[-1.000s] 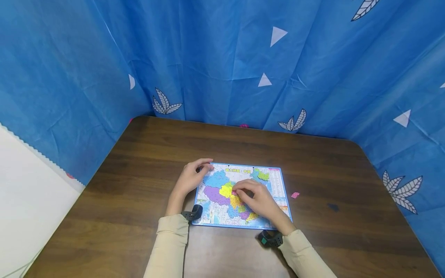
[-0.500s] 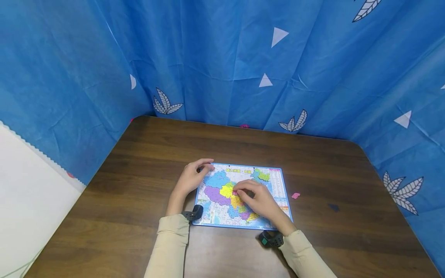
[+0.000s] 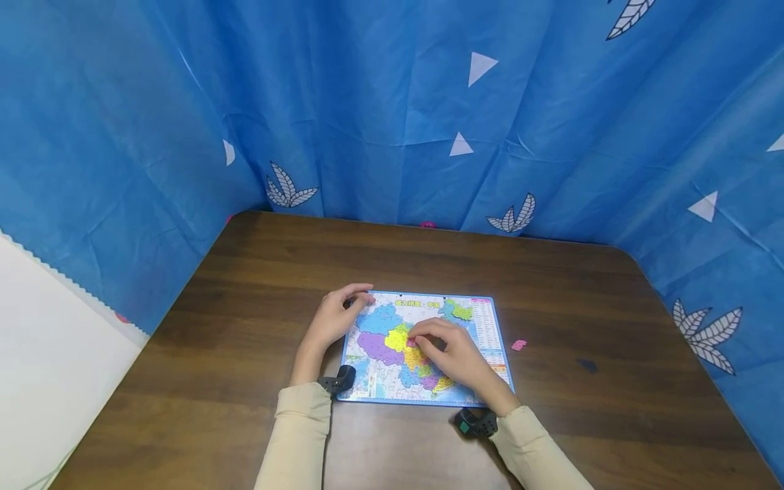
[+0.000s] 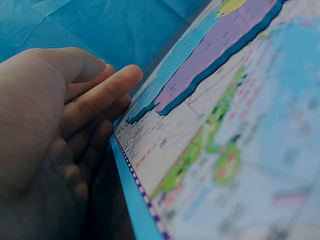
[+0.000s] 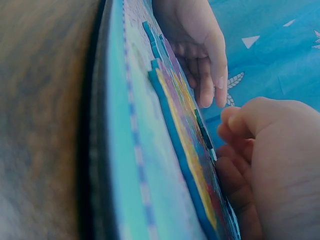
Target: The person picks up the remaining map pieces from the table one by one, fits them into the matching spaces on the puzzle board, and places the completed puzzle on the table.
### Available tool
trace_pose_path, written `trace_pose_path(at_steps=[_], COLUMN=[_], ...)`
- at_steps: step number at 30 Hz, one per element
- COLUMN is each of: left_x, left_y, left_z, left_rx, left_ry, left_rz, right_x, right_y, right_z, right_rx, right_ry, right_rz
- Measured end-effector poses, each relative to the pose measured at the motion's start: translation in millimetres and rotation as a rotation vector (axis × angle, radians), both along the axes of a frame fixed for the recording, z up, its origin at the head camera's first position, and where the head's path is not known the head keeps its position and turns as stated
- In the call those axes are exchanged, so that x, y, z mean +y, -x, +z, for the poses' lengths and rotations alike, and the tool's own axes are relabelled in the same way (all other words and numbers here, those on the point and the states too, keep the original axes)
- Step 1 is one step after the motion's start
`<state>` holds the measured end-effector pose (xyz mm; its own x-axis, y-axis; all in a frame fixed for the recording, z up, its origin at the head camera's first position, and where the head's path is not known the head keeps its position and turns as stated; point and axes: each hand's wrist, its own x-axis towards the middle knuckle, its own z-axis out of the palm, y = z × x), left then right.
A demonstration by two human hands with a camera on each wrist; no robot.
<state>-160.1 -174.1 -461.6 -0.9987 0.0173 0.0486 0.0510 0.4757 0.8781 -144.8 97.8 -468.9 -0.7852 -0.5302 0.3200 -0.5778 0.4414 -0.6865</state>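
Observation:
A magnetic map puzzle board (image 3: 386, 381) with a blue border lies on the table, its raised coloured pieces filling much of the map. My left hand (image 3: 333, 316) rests at the board's upper left corner, fingers loosely bent; the left wrist view shows nothing in its grasp (image 4: 50, 110). Over the middle of the map, my right hand (image 3: 456, 350) pinches a small pink puzzle piece (image 3: 411, 341) between thumb and fingertips, beside the yellow piece (image 3: 397, 338). In the right wrist view, the curled right fingers (image 5: 235, 125) stand close over the board and hide the piece.
Another pink puzzle piece (image 3: 518, 345) lies on the wooden table (image 3: 294, 252) just right of the board. Farther right is a dark flat piece (image 3: 586, 366). A blue curtain (image 3: 367, 102) hangs behind the table. Both wrists wear black bands.
The head view has tilted slightly. Both hands keep their places at the board, and the right fingers stay on the pink puzzle piece at the same part of the map.

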Motion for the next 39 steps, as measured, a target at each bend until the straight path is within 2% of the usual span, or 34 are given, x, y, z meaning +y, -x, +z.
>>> trace_pose_path(at_steps=[7,19,33,39], left_x=[0.4,-0.3,1.4,0.8], left_y=[-1.1,-2.2,-0.9,-2.3], left_z=[-0.2,-1.7,1.1,0.1], left_rx=[-0.008,-0.016,-0.008,-0.016], left_ry=[0.005,-0.001,0.006,0.001], left_rz=[0.009,0.016,0.007,0.016], right_x=[3.8,18.0,38.3,46.4], right_y=[-2.7,-4.9,-8.4,-9.2], right_z=[-2.4,-5.4,-6.7,-5.8], right_rx=[0.127,0.263,0.316,0.309], right_ry=[0.076,0.117,0.143,0.135], right_rz=[-0.037,-0.111,-0.167,-0.196])
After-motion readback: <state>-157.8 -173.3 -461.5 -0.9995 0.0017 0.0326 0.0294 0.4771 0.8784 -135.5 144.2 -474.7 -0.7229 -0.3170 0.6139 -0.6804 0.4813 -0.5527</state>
